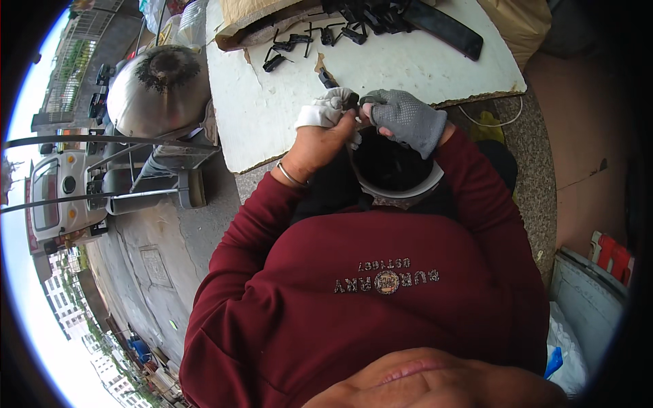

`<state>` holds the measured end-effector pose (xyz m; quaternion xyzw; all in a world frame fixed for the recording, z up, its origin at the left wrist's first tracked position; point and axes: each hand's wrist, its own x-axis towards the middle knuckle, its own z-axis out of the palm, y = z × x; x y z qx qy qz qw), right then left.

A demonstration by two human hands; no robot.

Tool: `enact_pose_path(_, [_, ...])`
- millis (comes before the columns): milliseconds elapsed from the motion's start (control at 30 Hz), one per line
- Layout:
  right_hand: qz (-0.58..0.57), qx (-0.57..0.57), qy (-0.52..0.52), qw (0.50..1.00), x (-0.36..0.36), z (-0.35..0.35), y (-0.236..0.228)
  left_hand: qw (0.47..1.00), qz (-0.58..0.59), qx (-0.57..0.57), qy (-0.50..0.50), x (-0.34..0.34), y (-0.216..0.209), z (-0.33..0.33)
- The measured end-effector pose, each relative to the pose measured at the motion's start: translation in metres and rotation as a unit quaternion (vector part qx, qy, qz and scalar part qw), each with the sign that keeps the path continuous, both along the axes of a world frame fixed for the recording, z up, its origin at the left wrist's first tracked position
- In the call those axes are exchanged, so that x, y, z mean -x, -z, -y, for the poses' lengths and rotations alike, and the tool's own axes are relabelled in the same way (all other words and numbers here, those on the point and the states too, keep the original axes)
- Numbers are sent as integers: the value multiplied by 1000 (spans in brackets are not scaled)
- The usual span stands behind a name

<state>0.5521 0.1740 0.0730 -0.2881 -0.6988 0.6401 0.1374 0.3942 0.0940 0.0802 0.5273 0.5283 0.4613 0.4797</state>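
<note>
Grey-gloved right hand (408, 119) and left hand (320, 139) pinch helmet (394, 180) rim beside board (381, 75) edge.

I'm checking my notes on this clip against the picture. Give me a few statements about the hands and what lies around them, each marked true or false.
1. The right hand wears a grey glove. True.
2. The left hand is gloved too. False: it is bare, with a bracelet at the wrist, and grips a white cloth.
3. The black clips lie on the white board. True.
4. The hands are far apart. False: they meet over a small dark part.
5. The sleeves are blue. False: dark red.
</note>
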Motion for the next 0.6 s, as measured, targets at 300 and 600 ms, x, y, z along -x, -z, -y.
enact_pose_path(300, [-17,-143,5,990,15,13,38,979,-168,-106,40,-4,-16,6])
enact_pose_path(600, [-72,-104,73,989,19,12,25,996,-51,-69,-21,18,-9,13])
